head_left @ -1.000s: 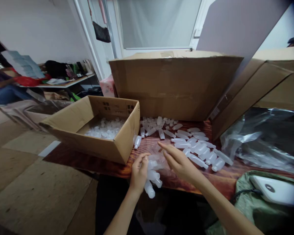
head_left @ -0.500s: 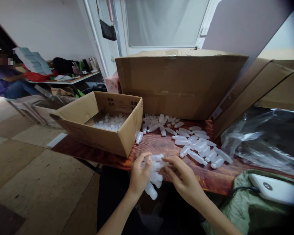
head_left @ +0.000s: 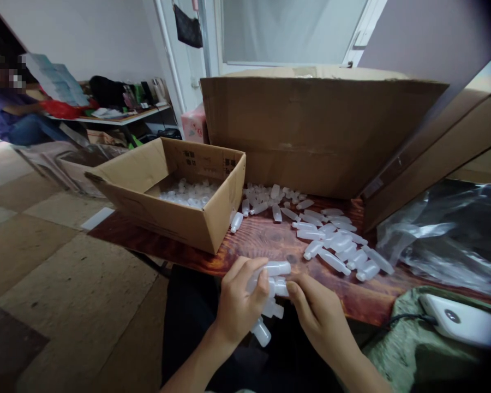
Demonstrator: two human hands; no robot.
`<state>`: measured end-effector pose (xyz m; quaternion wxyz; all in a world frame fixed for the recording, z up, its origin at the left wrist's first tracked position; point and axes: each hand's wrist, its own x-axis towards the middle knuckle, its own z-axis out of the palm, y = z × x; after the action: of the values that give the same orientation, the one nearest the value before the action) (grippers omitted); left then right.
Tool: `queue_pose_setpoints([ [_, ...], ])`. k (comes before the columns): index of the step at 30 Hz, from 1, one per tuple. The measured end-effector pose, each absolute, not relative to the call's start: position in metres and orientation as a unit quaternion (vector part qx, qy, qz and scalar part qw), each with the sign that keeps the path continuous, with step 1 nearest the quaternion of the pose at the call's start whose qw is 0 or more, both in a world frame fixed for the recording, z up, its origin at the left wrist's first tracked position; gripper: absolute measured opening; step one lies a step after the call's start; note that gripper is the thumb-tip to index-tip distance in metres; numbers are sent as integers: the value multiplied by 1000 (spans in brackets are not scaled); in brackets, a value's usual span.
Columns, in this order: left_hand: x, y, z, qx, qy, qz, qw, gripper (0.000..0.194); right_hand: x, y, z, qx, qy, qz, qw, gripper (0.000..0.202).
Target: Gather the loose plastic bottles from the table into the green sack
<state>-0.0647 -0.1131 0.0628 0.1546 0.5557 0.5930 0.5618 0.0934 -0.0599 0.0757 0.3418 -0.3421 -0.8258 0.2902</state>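
The left hand (head_left: 242, 297)'s fingers are clamping several translucent plastic bottles (head_left: 277, 268); the right hand (head_left: 321, 314)'s thumb and fingers are closing around one bottle's end (head_left: 285, 288), beyond the left fingertips.

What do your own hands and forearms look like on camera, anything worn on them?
The slim left hand and right hand are ungloved, with no ring visible. The left forearm and right forearm show no sleeve, watch, bracelet, cable or marking.
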Motion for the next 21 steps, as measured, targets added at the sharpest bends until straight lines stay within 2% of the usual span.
queue_pose_setpoints([
  [4,-64,-114,63,557,588,559,177,22,95,-60,79,-337,-835,281,333,32],
  [8,-67,-114,62,536,607,554,193,20,98,-61,84,-311,-838,361,265,20],
  [11,-67,-115,61,534,604,552,211,21,101,-60,84,-306,-854,350,233,32],
  [13,-66,-115,61,531,603,551,226,21,103,-58,82,-319,-860,313,246,41],
  [15,-66,-115,62,521,606,551,241,20,106,-56,82,-322,-865,275,267,32],
  [17,-66,-114,64,513,609,546,259,21,110,-54,82,-294,-883,245,271,14],
  [21,-66,-114,66,515,605,532,292,22,116,-52,83,-247,-913,191,263,7],
])
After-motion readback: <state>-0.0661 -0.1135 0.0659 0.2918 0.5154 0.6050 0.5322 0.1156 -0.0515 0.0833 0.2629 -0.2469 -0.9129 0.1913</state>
